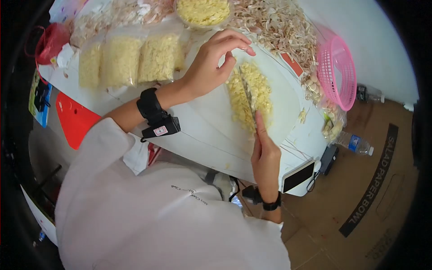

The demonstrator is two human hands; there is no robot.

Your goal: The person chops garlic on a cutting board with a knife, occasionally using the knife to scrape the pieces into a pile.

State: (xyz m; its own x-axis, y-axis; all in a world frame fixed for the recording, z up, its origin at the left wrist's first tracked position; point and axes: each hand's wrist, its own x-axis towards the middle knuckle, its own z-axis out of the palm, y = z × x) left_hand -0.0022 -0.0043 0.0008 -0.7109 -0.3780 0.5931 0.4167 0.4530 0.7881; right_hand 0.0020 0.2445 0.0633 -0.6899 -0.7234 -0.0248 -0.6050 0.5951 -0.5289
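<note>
So the right hand has its fingers wrapped tight around the handle of a thin metal knife, whose blade runs lengthwise from near to far straight through the heap of pale yellow chopped garlic on the smooth white cutting board. The left hand is just left of the blade, fingers curled loosely together and arched over the far end of the heap, apparently touching the blade's tip. Over on the far left of the table sit clear plastic bags packed with the same crumbly stuff, papery garlic skins at the far edge, pink plastic basket to the right.
</note>
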